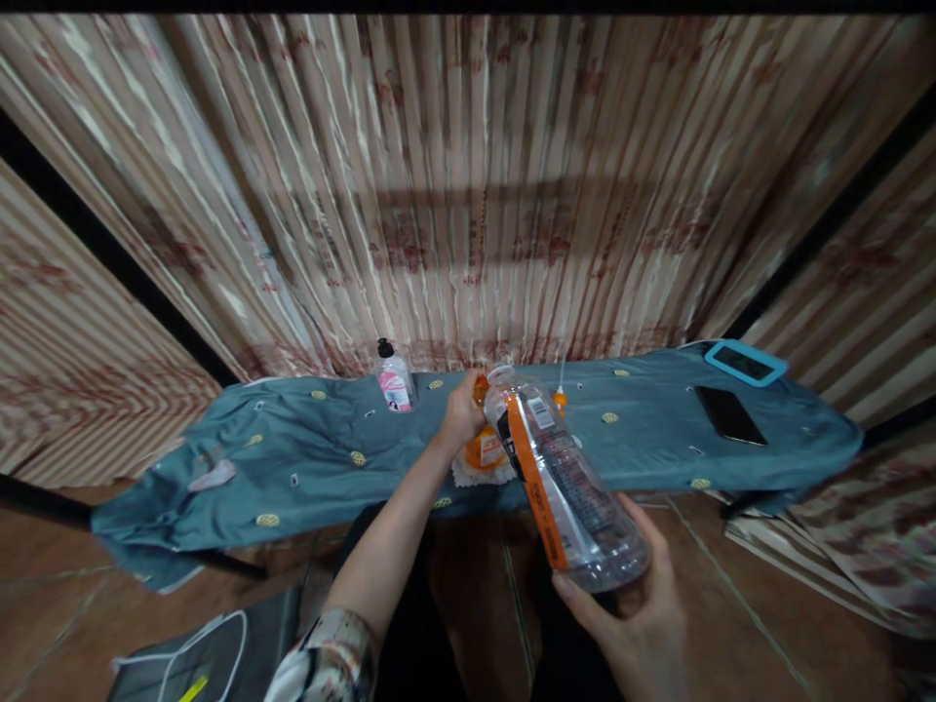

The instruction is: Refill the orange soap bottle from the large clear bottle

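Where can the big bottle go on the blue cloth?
Bare cloth lies between the pink-label bottle and the left hand, and between the orange cap and the black phone. The middle, around the orange bottle, is crowded.

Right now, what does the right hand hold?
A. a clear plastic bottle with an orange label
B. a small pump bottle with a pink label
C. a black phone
A: the right hand grips the base of the tilted clear bottle, whose orange label shows.

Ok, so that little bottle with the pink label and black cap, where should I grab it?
Grip the small bottle around its clear body, below the black cap, coming from the near side. It seems to stand upright and alone on the blue cloth, curtain close behind, so the front is free.
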The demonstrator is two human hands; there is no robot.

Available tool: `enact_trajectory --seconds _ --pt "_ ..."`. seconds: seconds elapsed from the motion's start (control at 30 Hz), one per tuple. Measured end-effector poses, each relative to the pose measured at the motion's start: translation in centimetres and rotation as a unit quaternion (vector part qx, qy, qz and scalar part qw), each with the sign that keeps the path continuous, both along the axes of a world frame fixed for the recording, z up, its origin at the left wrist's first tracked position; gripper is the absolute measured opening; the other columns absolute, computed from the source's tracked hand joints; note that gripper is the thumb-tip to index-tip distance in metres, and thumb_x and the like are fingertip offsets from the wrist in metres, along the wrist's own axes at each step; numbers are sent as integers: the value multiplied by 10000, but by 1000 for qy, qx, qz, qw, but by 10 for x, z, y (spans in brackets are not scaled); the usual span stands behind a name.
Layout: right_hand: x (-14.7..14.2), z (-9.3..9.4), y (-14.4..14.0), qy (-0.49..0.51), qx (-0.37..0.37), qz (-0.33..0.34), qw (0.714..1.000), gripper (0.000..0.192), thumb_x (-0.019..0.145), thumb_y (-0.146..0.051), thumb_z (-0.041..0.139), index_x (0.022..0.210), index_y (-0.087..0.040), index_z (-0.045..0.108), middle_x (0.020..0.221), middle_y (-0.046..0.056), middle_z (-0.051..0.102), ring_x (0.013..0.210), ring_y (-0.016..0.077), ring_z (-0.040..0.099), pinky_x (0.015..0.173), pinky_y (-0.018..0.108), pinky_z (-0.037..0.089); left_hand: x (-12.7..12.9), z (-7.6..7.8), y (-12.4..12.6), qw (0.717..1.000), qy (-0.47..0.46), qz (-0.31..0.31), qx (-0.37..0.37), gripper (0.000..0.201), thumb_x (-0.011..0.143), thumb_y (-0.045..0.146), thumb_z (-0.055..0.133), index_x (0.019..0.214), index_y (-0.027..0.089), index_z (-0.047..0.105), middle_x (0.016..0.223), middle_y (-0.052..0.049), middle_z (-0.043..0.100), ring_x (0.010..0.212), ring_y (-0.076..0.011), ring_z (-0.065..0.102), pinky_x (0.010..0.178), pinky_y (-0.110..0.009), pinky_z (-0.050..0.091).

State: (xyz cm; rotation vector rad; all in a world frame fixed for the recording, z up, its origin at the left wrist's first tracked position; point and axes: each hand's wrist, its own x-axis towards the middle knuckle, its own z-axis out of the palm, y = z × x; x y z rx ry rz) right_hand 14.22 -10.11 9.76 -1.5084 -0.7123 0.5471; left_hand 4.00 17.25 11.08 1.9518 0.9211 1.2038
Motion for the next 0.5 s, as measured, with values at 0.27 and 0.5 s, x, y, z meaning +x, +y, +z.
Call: enact_trajectory --seconds 0.27,0.5 --pt "6 -8 3 -23 27 -5 999 1054 553 -481 955 1454 -203 486 1474 200 574 1161 337 701 905 429 622 1 -5 1 1000 -11 -3 -17 372 800 390 785 1071 167 660 955 -60 786 873 -221 739 816 -315 584" --pt "13 -12 3 12 23 0 1000 989 549 -493 959 1406 -257 525 1316 121 698 1076 280 733 902 369 606 0 -1 0 1000 3 -4 -20 372 773 398 803 1040 180 661 940 -47 776 866 -216 724 790 -299 561"
